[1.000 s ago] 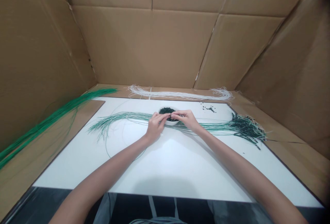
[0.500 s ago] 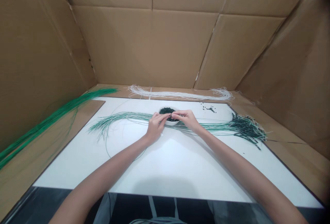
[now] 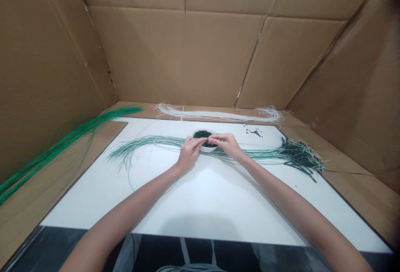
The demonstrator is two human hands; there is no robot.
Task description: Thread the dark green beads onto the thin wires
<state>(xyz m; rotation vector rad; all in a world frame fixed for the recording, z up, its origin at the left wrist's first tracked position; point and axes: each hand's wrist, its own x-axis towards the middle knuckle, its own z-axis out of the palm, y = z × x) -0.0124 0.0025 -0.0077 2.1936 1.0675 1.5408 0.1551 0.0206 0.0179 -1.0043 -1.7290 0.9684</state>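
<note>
My left hand [image 3: 188, 153] and my right hand [image 3: 227, 144] meet over a small white bowl [image 3: 206, 148] of dark green beads [image 3: 202, 134] in the middle of a white board [image 3: 203, 197]. Both hands are pinched, fingertips almost touching above the bowl. The left pinches a thin wire that loops down to the left; what the right pinches is too small to make out. A long bundle of green wires [image 3: 146, 142] lies across the board behind the hands, its right end [image 3: 298, 155] carrying dark beads.
A bundle of white wires [image 3: 218, 115] lies along the back. Bright green wires [image 3: 62, 142] run down the left cardboard floor. A few loose beads [image 3: 253, 131] sit at the back right. Cardboard walls [image 3: 200, 46] enclose the space on three sides.
</note>
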